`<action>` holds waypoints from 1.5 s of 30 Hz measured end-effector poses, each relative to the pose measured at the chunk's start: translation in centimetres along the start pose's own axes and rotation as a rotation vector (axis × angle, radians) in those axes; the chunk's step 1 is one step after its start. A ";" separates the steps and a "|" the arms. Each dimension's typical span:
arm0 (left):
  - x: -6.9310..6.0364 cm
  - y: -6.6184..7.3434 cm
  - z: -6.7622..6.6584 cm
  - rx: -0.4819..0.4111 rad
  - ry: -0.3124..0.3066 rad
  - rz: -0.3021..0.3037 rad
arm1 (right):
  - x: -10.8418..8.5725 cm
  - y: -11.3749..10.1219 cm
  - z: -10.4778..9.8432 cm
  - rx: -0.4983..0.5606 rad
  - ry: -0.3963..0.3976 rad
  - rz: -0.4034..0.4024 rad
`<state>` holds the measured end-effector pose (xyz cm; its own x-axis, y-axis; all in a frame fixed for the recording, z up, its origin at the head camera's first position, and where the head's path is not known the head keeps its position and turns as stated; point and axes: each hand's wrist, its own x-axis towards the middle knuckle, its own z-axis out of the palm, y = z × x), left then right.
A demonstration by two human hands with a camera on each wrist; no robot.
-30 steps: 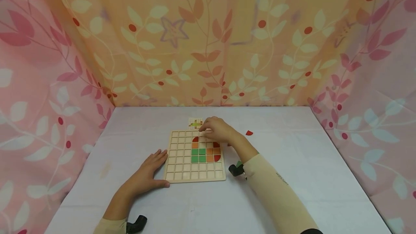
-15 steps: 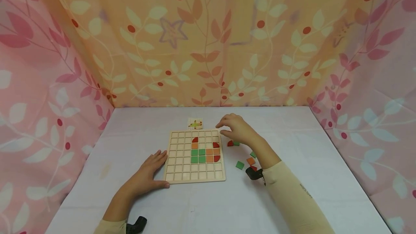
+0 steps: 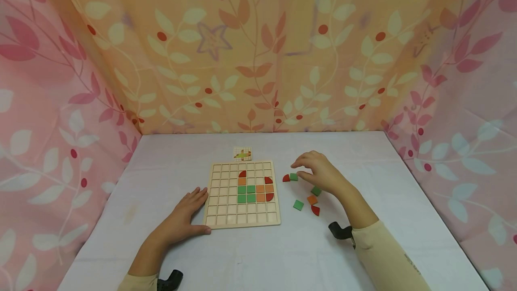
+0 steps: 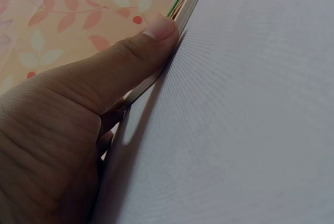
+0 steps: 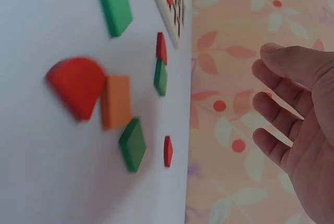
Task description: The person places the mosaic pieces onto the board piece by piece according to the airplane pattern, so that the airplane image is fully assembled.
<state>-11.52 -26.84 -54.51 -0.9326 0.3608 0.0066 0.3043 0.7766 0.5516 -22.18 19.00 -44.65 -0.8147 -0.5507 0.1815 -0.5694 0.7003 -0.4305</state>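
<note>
A wooden grid board [image 3: 223, 213] lies on the table, with green tiles [image 3: 247, 194], orange tiles [image 3: 265, 188] and red quarter-round tiles [image 3: 269, 197] in some squares. My left hand [image 3: 183, 214] rests along its left side, fingers extended and thumb at the near-left corner; the left wrist view shows that thumb [image 4: 148, 44] against the board's edge. Over the loose pieces right of the board, my right hand [image 3: 323, 174] hovers with fingers loosely bent. Nothing lies between its thumb and fingers in the right wrist view.
Loose tiles lie right of the board: a red quarter-round [image 3: 315, 210], an orange square [image 3: 312, 200], a green square [image 3: 298, 205] and several others. A small pattern card [image 3: 242, 153] sits behind the board. Patterned curtains [image 3: 258, 57] enclose the table's back and sides.
My right hand has moved right, from the board's far edge to above the loose tiles, uncovering several of them. My left hand and the tiles in the board stay as they were.
</note>
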 end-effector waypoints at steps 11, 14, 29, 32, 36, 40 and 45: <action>0.0 0.2 0.0 0.005 0.011 -0.002 | -4.7 1.9 0.1 0.055 -0.030 0.064; 0.0 0.2 0.0 0.010 0.018 0.000 | -5.4 2.5 0.5 0.086 -0.025 0.071; -0.2 0.1 -0.1 -0.005 0.001 -0.018 | -7.0 3.2 2.2 0.223 -0.075 0.148; -0.1 0.1 0.0 -0.003 0.005 -0.001 | -7.2 3.5 2.4 0.227 -0.070 0.148; -0.1 0.0 0.0 0.007 0.017 0.015 | -7.4 4.0 2.7 0.224 -0.066 0.117; -0.1 0.2 0.0 0.006 0.027 0.028 | -7.8 4.7 3.1 0.227 -0.070 0.073; -0.1 0.3 -0.1 0.001 0.015 0.011 | -8.1 5.1 3.6 0.239 -0.061 0.027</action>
<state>-11.38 -26.68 -54.21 -0.9321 0.3614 0.0252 0.3147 0.7733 0.5504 -18.08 25.37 -51.48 -0.8168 -0.5651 0.1163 -0.4995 0.5917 -0.6327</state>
